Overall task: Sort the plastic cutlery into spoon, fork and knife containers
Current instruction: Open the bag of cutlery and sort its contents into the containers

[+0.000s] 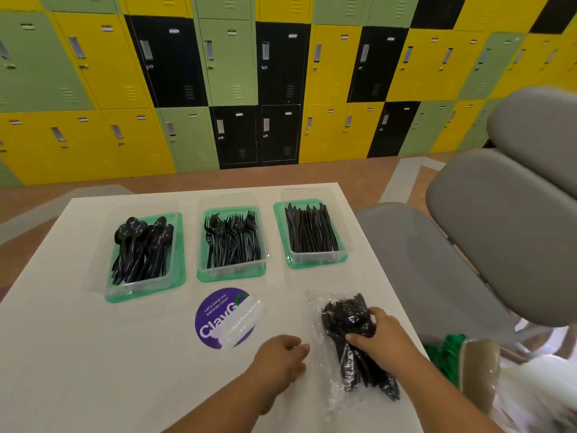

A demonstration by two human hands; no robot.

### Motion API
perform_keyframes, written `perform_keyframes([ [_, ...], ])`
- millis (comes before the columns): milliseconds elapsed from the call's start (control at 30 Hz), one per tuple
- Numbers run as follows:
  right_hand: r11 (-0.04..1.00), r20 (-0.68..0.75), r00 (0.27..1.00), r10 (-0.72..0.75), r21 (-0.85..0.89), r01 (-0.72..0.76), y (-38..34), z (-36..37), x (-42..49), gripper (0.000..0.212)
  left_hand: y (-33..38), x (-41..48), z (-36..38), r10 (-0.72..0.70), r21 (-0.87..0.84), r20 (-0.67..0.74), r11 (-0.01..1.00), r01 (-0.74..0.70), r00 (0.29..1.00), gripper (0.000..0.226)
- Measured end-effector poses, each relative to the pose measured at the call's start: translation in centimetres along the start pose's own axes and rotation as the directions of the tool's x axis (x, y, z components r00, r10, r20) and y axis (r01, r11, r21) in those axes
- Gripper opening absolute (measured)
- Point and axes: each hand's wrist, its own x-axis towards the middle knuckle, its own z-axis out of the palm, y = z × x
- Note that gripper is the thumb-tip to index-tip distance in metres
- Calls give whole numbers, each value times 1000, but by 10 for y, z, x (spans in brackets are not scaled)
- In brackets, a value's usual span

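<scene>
Plastic film, clear and crinkled, wraps the bag of cutlery [359,364] lying on the white counter [93,354] at the lower right of the frame. The right hand [379,334] grasps it across the middle, fingers curled over the black bundle, seemingly to steady it or lift it for opening. Just beside the bag's edge, the left hand [281,354] rests on the counter with fingers loosely bent, holding nothing. Whether its fingertips touch the film I cannot tell. It looks placed to help pull the wrapping apart.

At lower centre, a round purple sticker [212,323] sits on the counter, partly covered by a scrap of clear wrapping [243,323].

Farther back, three clear containers with green bases stand in a row across the middle of the frame. The spoon container [145,295] is at the left, the fork container [231,275] in the centre and the knife container [315,262] at the right. Each is already well filled with one kind of black cutlery, handles towards the near edge. Set side by side within reach, they let each piece from the bag go straight to its kind. To my eye the sorting is well along, with this bag still to empty.

Beyond the counter, grey chairs [499,229] crowd the right side. A wall of yellow, green and black lockers [218,73] fills the top of the frame.
</scene>
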Motion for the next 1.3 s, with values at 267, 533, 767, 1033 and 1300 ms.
perform_keyframes([
  [267, 945, -46, 961, -273, 175, 277, -34, 42, -49, 62, -11, -24, -39, -99, -325, -34, 942, 82, 995, 22],
  [533, 659, -47, 658, -752, -71, 749, -79, 95, -116, 80, -5, -70, -80, -23, -622, -85, 783, -35, 996, 15],
  [767, 767, -211, 864, -457, 399, 503, -114, 95, -105, 41, -35, -90, -134, 418, 163, -528, 904, -395, 739, 22],
  [1033, 765, -12, 895, -445, 515, 387, -120, 86, -108, 28, -52, -93, -192, 741, 787, 62, 376, -489, 669, 42],
  [1300, 684, -188, 668, -720, -33, 729, -91, 101, -130, 66, -54, -97, -186, 597, 394, -208, 776, -492, 774, 27],
])
